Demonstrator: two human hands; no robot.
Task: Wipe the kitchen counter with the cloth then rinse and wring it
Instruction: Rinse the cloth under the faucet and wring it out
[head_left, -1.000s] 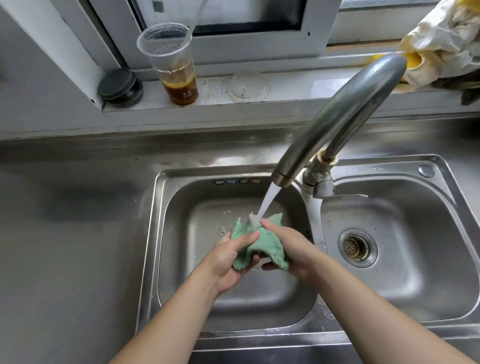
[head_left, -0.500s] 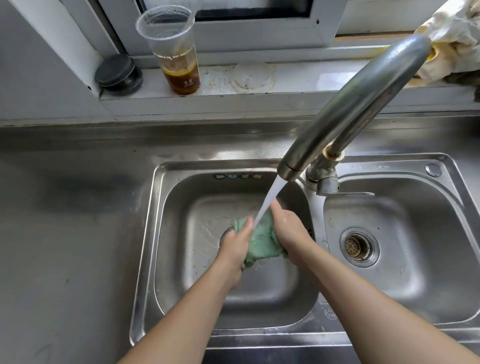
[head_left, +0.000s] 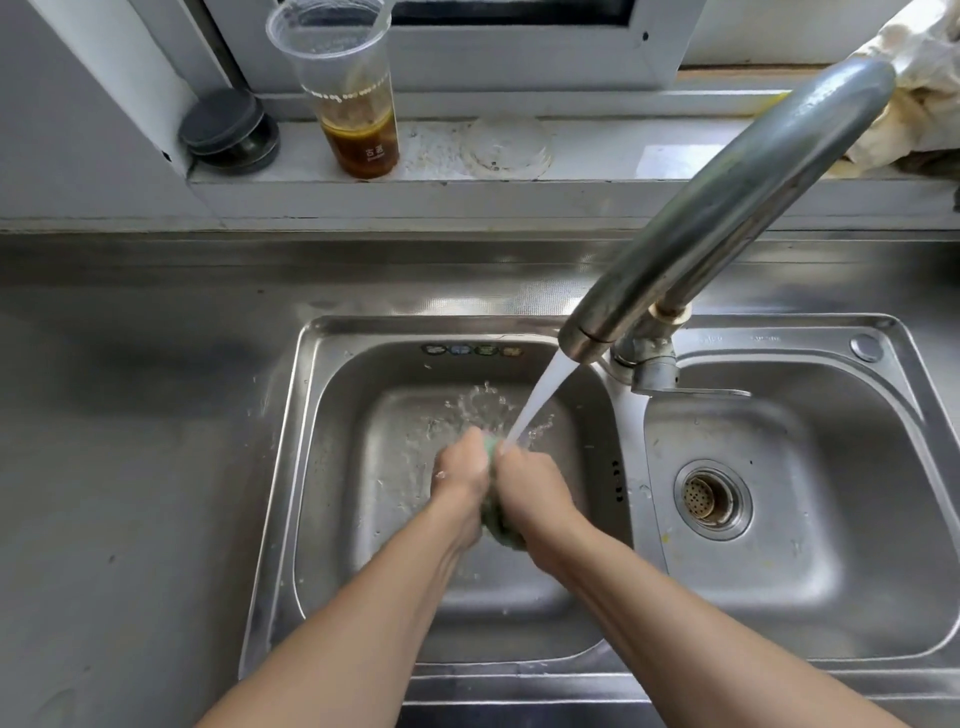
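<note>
Steel counter (head_left: 130, 467) running left of a double sink (head_left: 883, 343), white window frame (head_left: 519, 57) behind, pale sill (head_left: 597, 156) holding a plastic cup (head_left: 353, 104), soft daylight.

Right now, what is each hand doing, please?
Left hand: closed, gripping the green cloth.
Right hand: closed, gripping the same cloth under the tap water.

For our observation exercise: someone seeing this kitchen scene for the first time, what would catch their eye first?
First, the two hands, left hand and right hand, squeezing a bunched green cloth over the left steel sink basin. Next, the large curved metal tap pouring water onto them. Behind, a clear plastic cup of brown liquid stands on the windowsill.
</note>
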